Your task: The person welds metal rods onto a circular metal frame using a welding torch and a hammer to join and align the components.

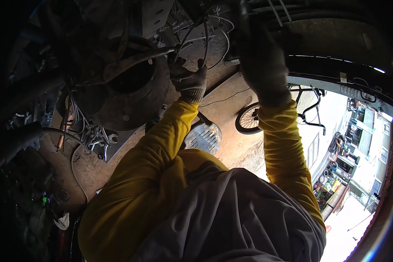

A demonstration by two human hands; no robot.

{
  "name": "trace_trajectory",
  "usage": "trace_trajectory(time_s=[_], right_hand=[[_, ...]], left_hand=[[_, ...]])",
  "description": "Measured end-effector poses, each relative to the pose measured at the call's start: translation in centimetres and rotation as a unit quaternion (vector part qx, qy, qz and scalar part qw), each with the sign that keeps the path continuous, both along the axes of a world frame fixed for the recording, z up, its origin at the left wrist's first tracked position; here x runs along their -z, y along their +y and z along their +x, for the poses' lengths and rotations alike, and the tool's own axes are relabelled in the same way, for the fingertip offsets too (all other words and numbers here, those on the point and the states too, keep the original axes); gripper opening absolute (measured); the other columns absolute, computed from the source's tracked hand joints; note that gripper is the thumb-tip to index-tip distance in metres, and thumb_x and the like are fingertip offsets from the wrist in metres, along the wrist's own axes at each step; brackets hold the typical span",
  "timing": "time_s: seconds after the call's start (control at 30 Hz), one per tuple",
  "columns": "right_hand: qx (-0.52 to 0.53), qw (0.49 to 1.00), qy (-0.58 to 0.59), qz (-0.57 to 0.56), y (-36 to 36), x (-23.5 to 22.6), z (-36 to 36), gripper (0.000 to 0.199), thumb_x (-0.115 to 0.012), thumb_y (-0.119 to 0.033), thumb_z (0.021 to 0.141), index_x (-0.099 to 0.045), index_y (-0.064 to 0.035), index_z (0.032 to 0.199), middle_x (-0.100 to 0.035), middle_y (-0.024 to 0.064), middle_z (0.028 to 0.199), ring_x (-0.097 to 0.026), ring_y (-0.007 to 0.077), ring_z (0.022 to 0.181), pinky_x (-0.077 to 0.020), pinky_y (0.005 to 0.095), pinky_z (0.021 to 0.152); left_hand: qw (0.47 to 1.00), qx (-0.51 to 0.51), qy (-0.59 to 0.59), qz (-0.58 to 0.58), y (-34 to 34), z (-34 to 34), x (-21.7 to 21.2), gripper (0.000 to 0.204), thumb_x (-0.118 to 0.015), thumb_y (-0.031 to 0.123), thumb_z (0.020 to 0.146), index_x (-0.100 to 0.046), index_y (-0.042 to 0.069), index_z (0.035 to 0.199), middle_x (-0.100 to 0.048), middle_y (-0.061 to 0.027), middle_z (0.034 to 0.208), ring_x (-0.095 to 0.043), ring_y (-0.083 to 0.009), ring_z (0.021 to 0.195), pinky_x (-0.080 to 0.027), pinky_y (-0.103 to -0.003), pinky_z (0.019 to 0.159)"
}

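Note:
My left hand (190, 81), in a pale work glove, is raised ahead of me with its fingers curled round a thin dark cable (206, 41). Beside its fingertips ends a long metal bar (139, 57), which crosses above a large round dark metal plate (133, 107). My right hand (266, 65), also gloved, reaches up higher and to the right, in deep shadow and slightly blurred. A dark bar-like shape (243, 19) rises near its fingers. Whether the hand grips it, I cannot make out.
Several wrenches (98, 137) lie on the left, among hanging cables (76, 115). A slotted dark stool seat (204, 137) stands below my left forearm. A bicycle wheel (249, 118) is beside my right forearm, near the bright doorway. Dark metal parts crowd overhead.

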State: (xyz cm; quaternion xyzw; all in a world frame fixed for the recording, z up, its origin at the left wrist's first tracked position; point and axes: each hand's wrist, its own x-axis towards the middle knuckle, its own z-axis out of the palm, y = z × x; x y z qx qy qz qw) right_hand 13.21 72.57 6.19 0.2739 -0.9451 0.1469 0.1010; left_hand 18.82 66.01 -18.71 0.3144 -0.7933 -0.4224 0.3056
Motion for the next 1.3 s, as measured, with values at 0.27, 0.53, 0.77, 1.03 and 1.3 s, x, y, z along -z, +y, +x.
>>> trace_trajectory(time_s=[0.27,0.53,0.77,1.03,1.3], right_hand=[[0.126,0.990,-0.039,-0.049,-1.7,1.4,1.6,0.029,-0.059,-0.022,0.099,-0.058,-0.0069,0.124,-0.070,0.0181,0.095,-0.070,0.0394,0.082,-0.0589,0.0460,0.071],[0.083,0.997,-0.006,0.005,0.4,-0.7,0.9,0.025,-0.059,-0.028,0.099,-0.062,-0.0074,0.113,-0.066,0.0174,0.109,-0.070,0.0388,0.089,-0.0593,0.0446,0.071],[0.062,0.986,0.065,-0.141,-1.8,-4.7,0.5,0.025,-0.065,-0.012,0.092,-0.062,-0.0027,0.115,-0.065,0.0165,0.097,-0.068,0.0293,0.084,-0.0553,0.0385,0.068],[-0.029,0.971,0.207,0.119,1.6,-0.7,2.2,0.024,-0.068,-0.017,0.093,-0.069,-0.0098,0.115,-0.066,0.0213,0.114,-0.071,0.0363,0.097,-0.0606,0.0412,0.076],[0.032,0.988,0.125,0.080,2.1,-1.1,2.2,0.037,-0.068,-0.027,0.094,-0.060,-0.0057,0.123,-0.065,0.0194,0.115,-0.071,0.0361,0.093,-0.0600,0.0422,0.076]], left_hand=[[0.994,-0.005,-0.074,-0.085,0.8,-0.3,1.7,0.077,-0.085,0.045,0.072,-0.049,0.000,0.124,-0.058,-0.0136,0.109,-0.063,-0.0280,0.094,-0.055,-0.039,0.081],[0.996,-0.015,-0.041,-0.079,0.2,-0.4,0.0,0.077,-0.088,0.040,0.070,-0.048,0.000,0.124,-0.055,-0.0150,0.113,-0.062,-0.0281,0.096,-0.054,-0.039,0.082],[0.999,0.002,0.010,-0.031,-0.4,-0.3,-0.7,0.080,-0.089,0.034,0.069,-0.045,0.000,0.127,-0.059,-0.0135,0.109,-0.063,-0.0271,0.094,-0.054,-0.040,0.084],[0.995,0.022,0.046,-0.084,-0.1,0.2,-0.8,0.086,-0.090,0.028,0.068,-0.042,-0.001,0.134,-0.057,-0.0139,0.114,-0.063,-0.0270,0.094,-0.055,-0.039,0.084],[0.999,0.040,0.023,0.028,-0.4,0.1,-1.7,0.091,-0.089,0.026,0.068,-0.039,0.000,0.140,-0.057,-0.0149,0.117,-0.064,-0.0273,0.098,-0.056,-0.039,0.083]])
